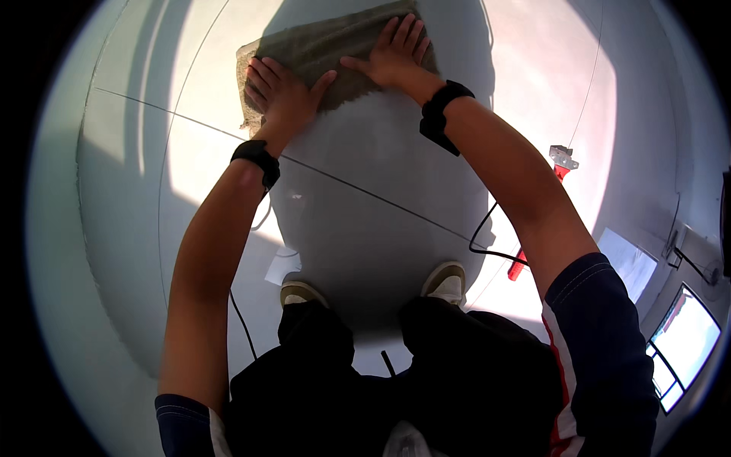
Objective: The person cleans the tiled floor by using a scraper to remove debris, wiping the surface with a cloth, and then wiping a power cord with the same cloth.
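Note:
A brownish-grey cloth (337, 43) with frayed edges lies spread on the pale tiled floor (365, 148) in front of me. My left hand (282, 94) rests palm down on its near left part, thumb held out to the side. On the right part of the cloth, my right hand (395, 54) also lies flat with its fingers apart. Neither hand grips the cloth; both press on it from above. Shallow creases run across the cloth between the hands.
Right of me, a red-handled scraper (564, 159) with a metal head lies on the floor, partly hidden by my right arm. A black cable (485, 250) curves near it. My shoes (448, 283) stand on the tiles. A window (685, 343) shows at far right.

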{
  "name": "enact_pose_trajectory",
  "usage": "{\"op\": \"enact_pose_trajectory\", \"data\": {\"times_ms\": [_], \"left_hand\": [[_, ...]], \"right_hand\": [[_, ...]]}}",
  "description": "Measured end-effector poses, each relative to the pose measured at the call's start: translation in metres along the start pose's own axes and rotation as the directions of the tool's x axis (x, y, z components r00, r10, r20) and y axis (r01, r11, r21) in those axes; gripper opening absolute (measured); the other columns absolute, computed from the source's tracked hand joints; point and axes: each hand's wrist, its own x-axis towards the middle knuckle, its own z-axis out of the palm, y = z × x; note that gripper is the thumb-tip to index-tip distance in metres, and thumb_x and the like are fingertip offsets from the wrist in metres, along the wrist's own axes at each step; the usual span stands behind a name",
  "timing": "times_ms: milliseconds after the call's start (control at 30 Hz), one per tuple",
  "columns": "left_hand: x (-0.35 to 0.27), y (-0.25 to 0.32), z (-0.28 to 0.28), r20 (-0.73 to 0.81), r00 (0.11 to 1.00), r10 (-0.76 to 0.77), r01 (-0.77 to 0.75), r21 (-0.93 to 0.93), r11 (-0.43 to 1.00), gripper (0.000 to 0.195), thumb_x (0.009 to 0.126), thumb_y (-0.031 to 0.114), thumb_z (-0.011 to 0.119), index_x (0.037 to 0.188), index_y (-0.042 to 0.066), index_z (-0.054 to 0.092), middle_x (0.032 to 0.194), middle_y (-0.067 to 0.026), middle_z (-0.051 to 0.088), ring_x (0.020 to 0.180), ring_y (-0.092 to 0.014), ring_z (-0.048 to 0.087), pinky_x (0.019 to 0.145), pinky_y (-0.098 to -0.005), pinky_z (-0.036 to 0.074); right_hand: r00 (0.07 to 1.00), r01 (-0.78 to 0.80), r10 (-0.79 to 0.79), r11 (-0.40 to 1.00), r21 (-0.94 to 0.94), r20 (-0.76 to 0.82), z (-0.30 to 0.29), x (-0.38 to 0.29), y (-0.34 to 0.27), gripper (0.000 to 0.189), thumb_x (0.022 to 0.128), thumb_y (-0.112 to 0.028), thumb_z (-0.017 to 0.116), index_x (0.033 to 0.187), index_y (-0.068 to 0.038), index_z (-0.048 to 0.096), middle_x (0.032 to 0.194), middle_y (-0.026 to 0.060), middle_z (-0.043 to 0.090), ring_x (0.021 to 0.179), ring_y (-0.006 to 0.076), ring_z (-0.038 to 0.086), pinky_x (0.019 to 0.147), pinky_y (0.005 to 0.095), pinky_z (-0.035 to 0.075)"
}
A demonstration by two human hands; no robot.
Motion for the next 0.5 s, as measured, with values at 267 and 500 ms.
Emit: {"op": "enact_pose_trajectory", "data": {"times_ms": [267, 500], "left_hand": [[-0.013, -0.009, 0.017, 0.237, 0.968, -0.081, 0.095, -0.047, 0.994, 0.13, 0.073, 0.08, 0.048, 0.14, -0.015, -0.008, 0.151, -0.0299, -0.01, 0.14, -0.04, -0.017, 0.111, -0.0546, -0.007], [-0.104, -0.033, -0.014, 0.388, 0.914, -0.121, 0.142, -0.026, 0.99, 0.132, 0.072, 0.075, 0.057, 0.139, -0.016, -0.011, 0.149, -0.0319, -0.016, 0.139, -0.041, -0.021, 0.111, -0.0531, -0.009]], "right_hand": [[0.999, 0.045, -0.045, 0.999, 0.013, 0.029, 0.034, -0.016, 0.015, 0.121, 0.078, -0.078, 0.044, 0.143, 0.011, -0.006, 0.148, 0.0343, -0.014, 0.139, 0.0453, -0.018, 0.11, 0.0587, -0.006], [0.993, 0.11, -0.112, 0.991, 0.081, 0.02, 0.071, -0.144, 0.001, 0.109, 0.086, -0.064, 0.045, 0.141, 0.015, -0.005, 0.147, 0.0371, -0.012, 0.137, 0.0497, -0.015, 0.107, 0.0634, -0.002]]}}
